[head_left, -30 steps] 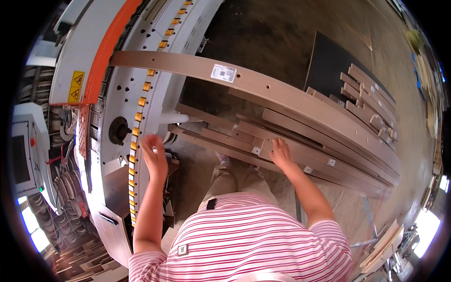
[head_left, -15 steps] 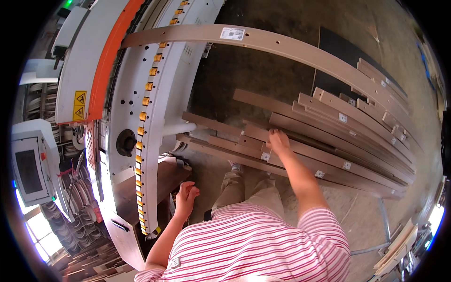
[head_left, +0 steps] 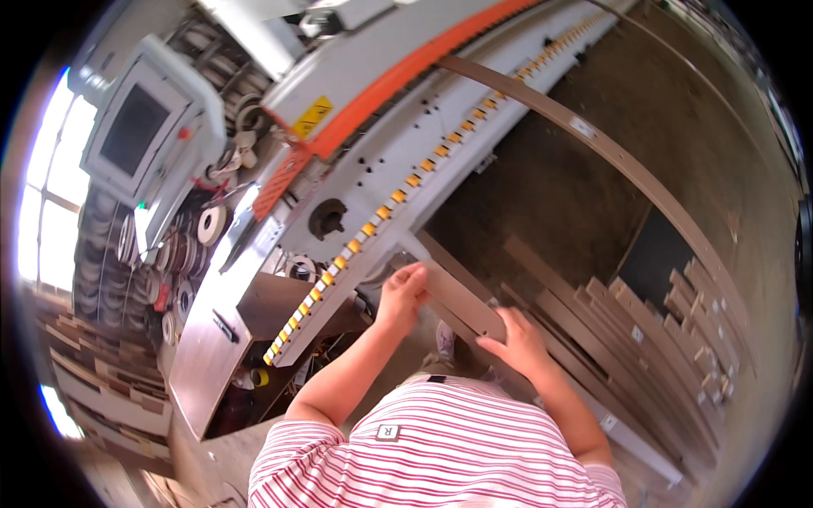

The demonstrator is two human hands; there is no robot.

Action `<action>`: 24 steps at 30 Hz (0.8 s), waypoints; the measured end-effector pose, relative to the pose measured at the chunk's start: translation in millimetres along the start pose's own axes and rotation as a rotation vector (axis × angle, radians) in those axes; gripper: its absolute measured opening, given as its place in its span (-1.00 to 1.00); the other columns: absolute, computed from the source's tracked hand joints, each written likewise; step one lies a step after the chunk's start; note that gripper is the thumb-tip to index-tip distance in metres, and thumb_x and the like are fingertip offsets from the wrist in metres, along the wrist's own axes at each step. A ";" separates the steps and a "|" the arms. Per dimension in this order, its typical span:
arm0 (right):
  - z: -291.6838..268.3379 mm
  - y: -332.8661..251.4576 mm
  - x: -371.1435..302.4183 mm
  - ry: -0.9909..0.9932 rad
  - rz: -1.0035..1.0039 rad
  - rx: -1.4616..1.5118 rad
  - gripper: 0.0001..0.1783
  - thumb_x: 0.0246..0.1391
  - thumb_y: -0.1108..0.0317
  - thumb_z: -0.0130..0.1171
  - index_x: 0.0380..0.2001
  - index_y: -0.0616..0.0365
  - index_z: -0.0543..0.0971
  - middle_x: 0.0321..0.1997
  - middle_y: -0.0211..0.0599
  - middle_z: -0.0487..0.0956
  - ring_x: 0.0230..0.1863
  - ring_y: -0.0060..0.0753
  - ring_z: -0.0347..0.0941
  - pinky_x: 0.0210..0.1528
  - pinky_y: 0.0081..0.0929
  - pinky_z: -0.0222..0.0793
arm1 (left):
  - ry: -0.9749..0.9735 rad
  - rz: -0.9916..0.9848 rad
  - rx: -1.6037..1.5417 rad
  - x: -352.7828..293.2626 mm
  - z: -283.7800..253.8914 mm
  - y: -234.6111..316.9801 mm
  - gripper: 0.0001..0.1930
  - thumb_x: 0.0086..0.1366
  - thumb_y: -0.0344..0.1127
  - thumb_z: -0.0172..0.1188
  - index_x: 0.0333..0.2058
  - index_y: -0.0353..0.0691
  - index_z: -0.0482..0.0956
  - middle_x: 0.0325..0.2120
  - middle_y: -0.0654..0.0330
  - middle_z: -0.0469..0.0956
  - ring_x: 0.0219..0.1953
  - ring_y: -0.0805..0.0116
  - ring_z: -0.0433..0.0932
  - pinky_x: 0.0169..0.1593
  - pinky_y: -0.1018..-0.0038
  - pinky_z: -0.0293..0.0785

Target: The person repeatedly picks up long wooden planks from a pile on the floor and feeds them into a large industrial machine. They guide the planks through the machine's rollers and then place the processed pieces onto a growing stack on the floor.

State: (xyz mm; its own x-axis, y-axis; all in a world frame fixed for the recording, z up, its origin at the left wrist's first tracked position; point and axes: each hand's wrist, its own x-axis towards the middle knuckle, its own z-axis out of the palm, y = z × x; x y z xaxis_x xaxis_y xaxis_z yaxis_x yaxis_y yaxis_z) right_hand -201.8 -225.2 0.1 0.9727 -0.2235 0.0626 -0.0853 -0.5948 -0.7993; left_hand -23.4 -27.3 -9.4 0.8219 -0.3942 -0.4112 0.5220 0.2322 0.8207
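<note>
A short brown board (head_left: 457,298) hangs in front of my body, held up between both hands. My left hand (head_left: 403,296) is closed on its left end, fingers pinching the edge. At the board's right end, my right hand (head_left: 518,340) grips with the thumb on the near side. Just beyond the board runs the white side rail of a long machine (head_left: 373,245), lined with yellow rollers (head_left: 398,196). To the right of my right hand lies a stack of long brown boards (head_left: 610,339), several with white labels.
One long brown board (head_left: 627,161) reaches from the machine across the floor to the right. At the left stand a control panel (head_left: 135,118) with a dark screen and racks with banding rolls (head_left: 212,224). A brown-topped side table (head_left: 207,360) holds a black-handled tool (head_left: 224,328).
My view has swung left toward the machine. My right hand has come from the stack with a short board, and my left hand, empty before, has risen and taken its other end.
</note>
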 end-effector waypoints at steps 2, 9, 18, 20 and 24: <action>-25.7 11.7 -26.5 -0.332 0.261 -0.008 -0.21 -0.11 -0.20 0.31 -0.05 0.29 0.44 -0.16 0.18 0.57 -0.13 0.19 0.50 -0.09 -0.10 0.43 | 0.089 0.141 0.024 15.5 -28.4 25.8 -0.74 0.33 -0.22 0.18 -0.10 -0.24 0.52 -0.29 0.33 0.59 -0.31 0.55 0.54 -0.21 0.55 0.45; -63.9 161.3 -197.2 -0.572 0.849 -0.047 -0.18 -0.03 -0.36 0.13 -0.18 0.33 0.62 -0.20 0.04 0.64 -0.13 -0.10 0.57 -0.10 -0.26 0.40 | 0.455 0.404 0.052 98.9 -138.4 112.8 -0.74 0.34 -0.16 0.15 -0.20 -0.26 0.54 -0.39 0.27 0.57 -0.42 0.45 0.55 -0.37 0.51 0.50; -29.3 33.9 -109.0 -0.326 0.503 -0.360 -0.29 0.14 -0.31 -0.09 -0.39 0.24 0.52 -0.47 0.14 0.59 -0.33 0.26 0.53 -0.25 0.05 0.40 | 0.474 0.193 0.004 186.8 -172.8 86.1 -0.70 0.32 -0.12 0.18 -0.18 -0.25 0.48 -0.35 0.16 0.59 -0.35 0.26 0.60 -0.30 0.35 0.56; -19.0 15.7 -91.5 -0.308 0.411 -0.407 -0.31 0.19 -0.29 -0.16 -0.45 0.21 0.47 -0.56 0.10 0.56 -0.42 0.25 0.54 -0.34 0.08 0.41 | 0.488 0.205 -0.025 195.4 -170.0 86.0 -0.68 0.37 -0.09 0.09 -0.17 -0.27 0.45 -0.36 0.11 0.58 -0.33 0.22 0.60 -0.28 0.33 0.56; -10.8 -17.3 -61.5 -0.356 0.441 -0.433 -0.31 0.22 -0.29 -0.20 -0.42 0.21 0.48 -0.55 0.14 0.56 -0.41 0.27 0.53 -0.37 0.11 0.40 | 0.415 0.197 -0.190 196.3 -149.7 98.8 -0.61 0.45 -0.05 -0.10 -0.09 -0.33 0.35 -0.34 0.05 0.55 -0.37 0.19 0.58 -0.29 0.27 0.58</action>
State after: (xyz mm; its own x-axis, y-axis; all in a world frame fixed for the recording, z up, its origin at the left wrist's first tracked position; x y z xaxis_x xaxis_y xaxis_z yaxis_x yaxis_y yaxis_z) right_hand -262.4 -209.5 16.6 0.8331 -0.2917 -0.4699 -0.4929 -0.7770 -0.3916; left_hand 223.6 51.4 -68.4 0.9104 0.0518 -0.4106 0.3483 0.4398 0.8278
